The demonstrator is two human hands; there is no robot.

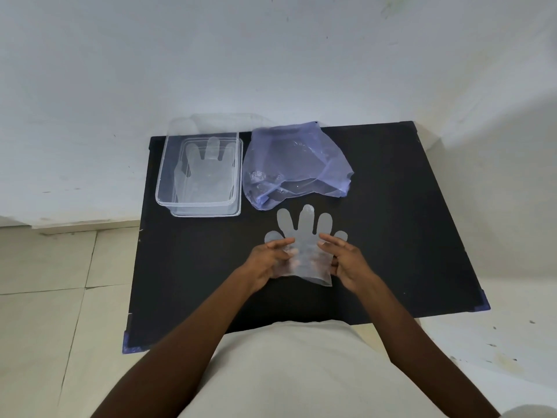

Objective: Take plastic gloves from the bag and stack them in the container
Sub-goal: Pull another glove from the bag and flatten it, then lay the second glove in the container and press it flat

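A clear plastic glove (305, 233) lies spread over the black table (398, 224), fingers pointing away from me. My left hand (269, 260) grips its left side near the cuff, and my right hand (346, 260) grips its right side. A crumpled blue plastic bag (295, 165) sits just beyond the glove, with more plastic showing inside. At the back left stands a clear rectangular container (162, 188) with gloves (206, 167) lying flat inside it.
The table stands against a white wall (271, 55). Tiled floor (60, 297) lies to the left and right. Blue tape marks the table's near corners (128, 342). My light-coloured shirt (295, 372) fills the bottom of the view.
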